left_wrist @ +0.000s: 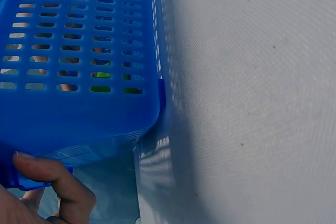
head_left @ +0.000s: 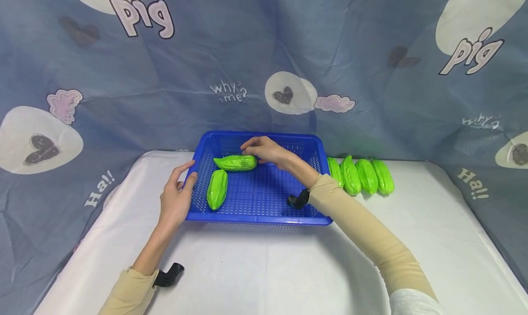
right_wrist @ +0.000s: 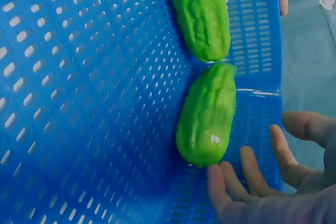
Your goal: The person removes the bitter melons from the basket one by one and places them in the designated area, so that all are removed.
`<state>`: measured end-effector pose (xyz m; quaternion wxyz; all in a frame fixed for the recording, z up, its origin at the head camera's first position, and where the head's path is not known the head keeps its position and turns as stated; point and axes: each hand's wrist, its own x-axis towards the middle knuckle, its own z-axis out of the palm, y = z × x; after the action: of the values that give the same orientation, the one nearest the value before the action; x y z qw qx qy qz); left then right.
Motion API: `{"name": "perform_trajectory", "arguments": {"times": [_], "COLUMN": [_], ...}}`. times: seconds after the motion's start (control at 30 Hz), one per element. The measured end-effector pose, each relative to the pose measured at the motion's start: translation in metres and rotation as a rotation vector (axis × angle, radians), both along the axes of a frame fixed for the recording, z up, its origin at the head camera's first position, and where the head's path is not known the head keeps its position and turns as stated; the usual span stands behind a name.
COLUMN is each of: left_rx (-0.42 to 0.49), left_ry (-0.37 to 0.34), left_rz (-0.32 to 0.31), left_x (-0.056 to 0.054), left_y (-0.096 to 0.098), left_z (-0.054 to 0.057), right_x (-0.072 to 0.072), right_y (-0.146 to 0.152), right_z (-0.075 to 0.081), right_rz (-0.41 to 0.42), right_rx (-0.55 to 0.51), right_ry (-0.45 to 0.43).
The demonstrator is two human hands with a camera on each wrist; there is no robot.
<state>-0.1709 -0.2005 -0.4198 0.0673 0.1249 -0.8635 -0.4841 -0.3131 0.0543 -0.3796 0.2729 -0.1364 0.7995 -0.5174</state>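
A blue perforated plastic basket [head_left: 264, 219] stands on the white table. Inside it lie two bright green, bumpy bitter melons: one bitter melon [head_left: 217, 190] along the left side, the other bitter melon [head_left: 235, 163] crosswise near the back wall. My left hand [head_left: 176, 196] holds the basket's left rim; in the left wrist view its thumb [left_wrist: 44, 169] lies against the rim. Over the back of the basket is my right hand [head_left: 266, 150], close to the back melon's right end. The right wrist view shows its fingers [right_wrist: 254, 174] spread and loosely bent, nothing gripped, fingertips just beside that melon.
Several more bitter melons [head_left: 368, 176] lie in a row on the table [head_left: 429, 232], right of the basket, one partly hidden behind its wall. A printed blue-grey cloth [head_left: 264, 53] hangs right behind the basket and along both sides.
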Motion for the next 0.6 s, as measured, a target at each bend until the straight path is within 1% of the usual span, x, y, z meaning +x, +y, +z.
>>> {"name": "perform_trajectory", "arguments": {"times": [0.2, 0.4, 0.5, 0.6], "left_rx": [0.005, 0.004, 0.001, 0.006], "left_ry": [0.000, 0.006, 0.006, 0.001], "left_rz": [-0.009, -0.001, -0.004, -0.010], "left_x": [-0.001, -0.001, -0.001, 0.000], "left_y": [0.002, 0.001, 0.001, 0.000], "left_z": [0.000, -0.001, -0.002, -0.002], "right_x": [0.000, 0.001, 0.002, 0.002], "right_y": [0.002, 0.001, -0.001, -0.003], "right_z": [-0.003, -0.007, -0.009, -0.013], "right_rz": [0.001, 0.040, 0.053, 0.045], "right_rx": [0.063, 0.125, 0.127, 0.106], "right_ry": [-0.006, -0.024, -0.033, -0.058]}}
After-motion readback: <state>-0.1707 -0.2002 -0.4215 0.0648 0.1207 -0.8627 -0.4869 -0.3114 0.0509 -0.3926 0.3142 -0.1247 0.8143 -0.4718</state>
